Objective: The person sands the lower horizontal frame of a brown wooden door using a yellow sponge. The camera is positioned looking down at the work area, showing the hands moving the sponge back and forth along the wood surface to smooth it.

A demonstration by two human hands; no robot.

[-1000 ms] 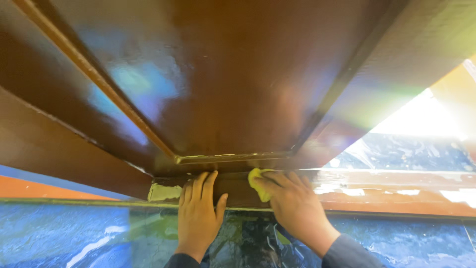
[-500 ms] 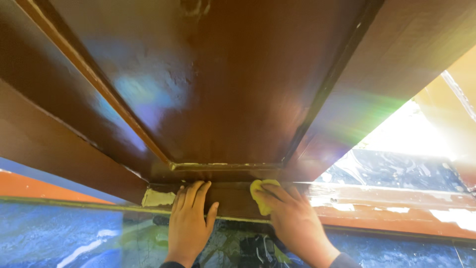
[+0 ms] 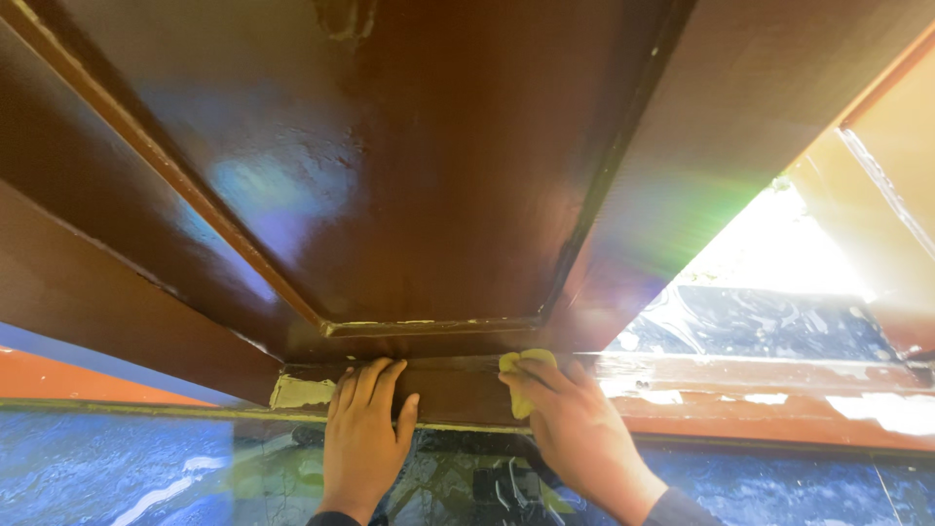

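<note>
Along the bottom rail of a glossy dark-brown wooden door, low against the plastic-covered blue floor: left hand laid flat and open, fingers together on the rail, holding nothing, just right of a pale patch of filler. Right hand closed loosely over a small yellow pad, apparently sanding sponge or cloth, pressed to the rail below the panel's chipped moulding. Pad likely light, soft and compressible, easily bunched; best gripped from above with fingertips spread, as seen. Door itself stiff, heavy, slick with varnish, so likely prone to slipping palms. Working room tight: moulding ledge just above, floor sheeting just below, free travel mainly sideways along the rail. To the right, orange-brown sill with flaking white paint, bright opening beyond.
</note>
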